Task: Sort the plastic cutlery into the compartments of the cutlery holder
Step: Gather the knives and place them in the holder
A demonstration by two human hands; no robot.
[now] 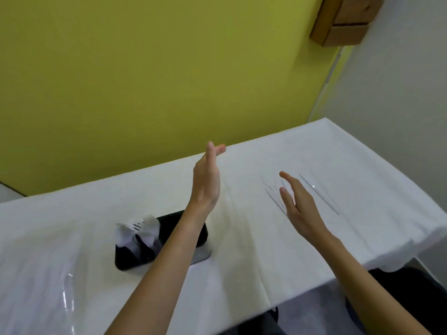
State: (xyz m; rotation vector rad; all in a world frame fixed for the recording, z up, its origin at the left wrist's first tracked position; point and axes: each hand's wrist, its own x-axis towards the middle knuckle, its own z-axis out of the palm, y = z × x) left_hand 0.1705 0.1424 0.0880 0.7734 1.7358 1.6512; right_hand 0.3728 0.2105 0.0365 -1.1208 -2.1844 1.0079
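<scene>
Your right fingers (289, 180) are straight, slightly spread and holding nothing. They hover just over the loose cutlery (272, 195) lying on the bench (266, 250). The right hand (301, 209) behind them is tilted with its palm turned inward. Before you close, roll it palm-down and bring thumb and forefinger onto one handle only. Your left fingers (212, 153) are also straight and empty, pointing up and away from you. The left hand (206, 182) is raised above the bench between the holder and the pile, doing no work there.

The pieces are pale against a white cloth, so I cannot tell for sure which are knives, forks or spoons. They look like a few thin handles fanned together, with one long piece (319, 195) lying apart, just to the right of your hand. Take that lone one, or the outermost of the fan, since it should lift without dragging its neighbours. Pinch near the middle of the handle. Plastic this thin likely flexes and skids on cloth if you press on an end.

The cutlery holder (128, 261) stands to your left, partly hidden by your left forearm, with sorted pieces (142, 229) upright at its left end. Its dividers do not show from here. Draw that forearm clear and rest the left hand on the holder's rim so it does not tip. Check the head of the piece you carry, then lower it handle-first among its own kind.
</scene>
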